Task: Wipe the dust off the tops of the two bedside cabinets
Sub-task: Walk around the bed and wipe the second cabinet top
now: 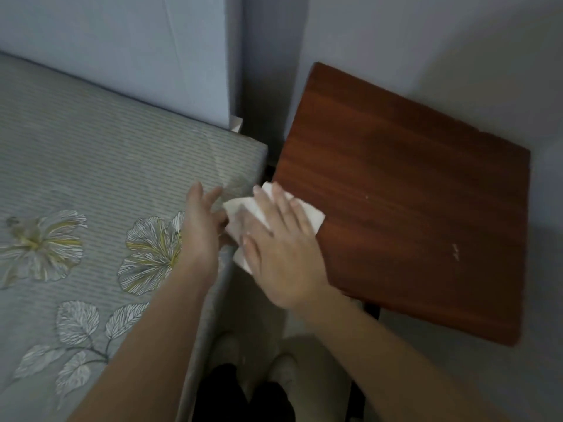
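Grey walls frame the bedside cabinet [411, 193], its wood grain running away from the bed [76, 178]. Right hand [283, 254], fingers flat, presses a white paper towel [307, 216] onto the near-left corner; left hand [201, 226] hovers loosely open, holding nothing.

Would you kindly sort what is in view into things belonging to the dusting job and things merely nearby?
Belongs to the job: white paper towel, wooden cabinet top, right hand pressing the towel, left hand.

Merely nearby: flowered mattress, wall, shoes.
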A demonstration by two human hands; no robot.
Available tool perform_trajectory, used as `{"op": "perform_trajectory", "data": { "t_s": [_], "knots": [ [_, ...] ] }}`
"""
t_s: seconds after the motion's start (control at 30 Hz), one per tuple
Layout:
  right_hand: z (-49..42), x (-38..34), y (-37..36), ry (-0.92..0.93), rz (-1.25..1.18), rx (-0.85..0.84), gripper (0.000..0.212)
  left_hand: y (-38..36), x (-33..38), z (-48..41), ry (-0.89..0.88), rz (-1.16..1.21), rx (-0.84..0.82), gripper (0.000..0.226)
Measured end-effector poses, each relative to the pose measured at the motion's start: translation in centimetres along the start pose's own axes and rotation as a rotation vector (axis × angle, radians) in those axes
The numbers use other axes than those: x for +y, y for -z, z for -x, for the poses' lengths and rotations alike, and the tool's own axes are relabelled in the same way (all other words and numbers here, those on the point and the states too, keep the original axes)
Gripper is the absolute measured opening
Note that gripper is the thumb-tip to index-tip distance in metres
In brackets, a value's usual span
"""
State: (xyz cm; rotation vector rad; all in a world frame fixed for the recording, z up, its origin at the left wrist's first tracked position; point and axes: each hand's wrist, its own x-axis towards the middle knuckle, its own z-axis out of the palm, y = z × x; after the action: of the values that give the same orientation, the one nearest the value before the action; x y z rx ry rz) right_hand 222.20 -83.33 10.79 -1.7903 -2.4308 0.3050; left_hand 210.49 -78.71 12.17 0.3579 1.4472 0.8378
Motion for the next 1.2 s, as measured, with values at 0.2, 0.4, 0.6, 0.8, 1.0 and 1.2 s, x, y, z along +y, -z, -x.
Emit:
{"op": "perform_trajectory", "data": {
  "t_s": [0.2,0.4,0.6,0.8,1.0,1.2],
  "knots": [
    [5.5,0.7,-1.5,0.081,0.064,0.143,0.043,-1.8,-0.5,2.4,-0.283,-0.485,-0.053,0.036],
    [13.8,7.9,0.5,-0.152,0.145,0.116,0.042,-4.1,-3.7,3.5,-0.388,-0.825,-0.14,0.074],
    [22.8,16.1,2.4,-0.387,0.127,0.167,0.044,-4.7,-4.5,4.1,-0.478,-1.069,-0.033,0.075],
    [24.8,19.8,4.6,-0.967,-0.392,0.382,0.046,-4.9,-5.3,4.2,-0.578,-1.201,0.033,0.08],
    [22.3,21.4,4.7,-1.289,-0.79,0.636,0.041,-4.9,-5.2,3.8,-0.55,-1.316,0.059,0.091],
    [22.8,19.7,5.1,-1.454,-0.669,0.628,0.04,-5.1,-4.8,4.0,-0.508,-1.368,0.035,0.084]
  ]
}}
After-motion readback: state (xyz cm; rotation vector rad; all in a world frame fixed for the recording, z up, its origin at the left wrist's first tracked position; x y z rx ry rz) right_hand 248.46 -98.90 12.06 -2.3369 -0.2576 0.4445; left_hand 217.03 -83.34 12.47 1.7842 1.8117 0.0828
